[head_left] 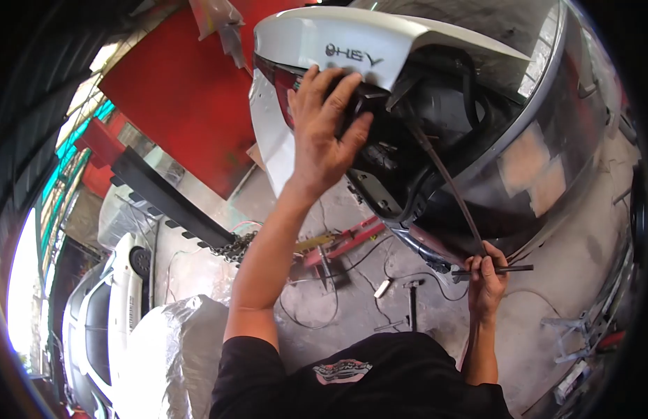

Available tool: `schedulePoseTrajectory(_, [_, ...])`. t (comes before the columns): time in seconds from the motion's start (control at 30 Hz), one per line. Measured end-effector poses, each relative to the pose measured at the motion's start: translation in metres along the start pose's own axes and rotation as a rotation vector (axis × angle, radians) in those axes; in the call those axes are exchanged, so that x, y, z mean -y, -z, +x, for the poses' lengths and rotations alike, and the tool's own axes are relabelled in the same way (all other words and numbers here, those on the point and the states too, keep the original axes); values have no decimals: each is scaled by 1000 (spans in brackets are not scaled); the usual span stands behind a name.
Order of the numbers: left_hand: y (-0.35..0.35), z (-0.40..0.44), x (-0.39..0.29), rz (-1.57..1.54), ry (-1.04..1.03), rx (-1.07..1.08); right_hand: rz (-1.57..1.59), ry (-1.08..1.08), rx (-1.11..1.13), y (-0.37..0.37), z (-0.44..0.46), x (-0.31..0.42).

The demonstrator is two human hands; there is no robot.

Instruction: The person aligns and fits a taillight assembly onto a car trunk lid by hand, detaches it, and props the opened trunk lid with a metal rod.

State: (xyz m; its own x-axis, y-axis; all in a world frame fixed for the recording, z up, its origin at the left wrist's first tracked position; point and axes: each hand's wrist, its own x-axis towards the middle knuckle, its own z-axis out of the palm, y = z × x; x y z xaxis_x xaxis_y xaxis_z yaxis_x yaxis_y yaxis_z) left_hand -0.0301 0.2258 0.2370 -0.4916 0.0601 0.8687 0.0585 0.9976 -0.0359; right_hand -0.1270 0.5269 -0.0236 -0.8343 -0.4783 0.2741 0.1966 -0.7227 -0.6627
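Raised at the upper middle is a white trunk lid (303, 38) with dark letters, above the car's open trunk. My left hand (325, 133) rests with spread fingers on the lid's lower edge, beside the red tail light. At the lower right my right hand (488, 276) is closed around the end of a long thin metal rod (448, 178) that has a dark crossbar handle (518, 268). The rod runs up and left into the shadowed underside of the lid, where its tip is hard to see. Bare filler patches (525, 159) mark the dark car body.
A red panel (191, 91) stands behind at the left, with a black beam and a chain (234, 246) below it. A hammer (412, 304), cables and a red jack (348, 241) lie on the floor. Lower left are a silver cover (177, 349) and a white car (100, 314).
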Motion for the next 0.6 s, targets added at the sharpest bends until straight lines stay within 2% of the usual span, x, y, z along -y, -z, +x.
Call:
schedulePoseTrajectory(0.13, [14,56,8,-122,-59,14,77,59,56,-29,15,5])
schedulePoseTrajectory(0.23, [26,102,13,-154,-5,118,39,112,6,-61,27,15])
schedulePoseTrajectory(0.4, [38,169,-13,-152,-11,219,139,181,-33,-85,74,31])
schedulePoseTrajectory(0.47, [39,195,-10,-320,92,309,183,195,-1,-90,96,43])
schedulePoseTrajectory(0.53, [37,223,3,-390,45,334,309,114,26,-102,118,53])
schedulePoseTrajectory(0.6, [40,242,3,-473,189,400,331,102,18,-114,136,58])
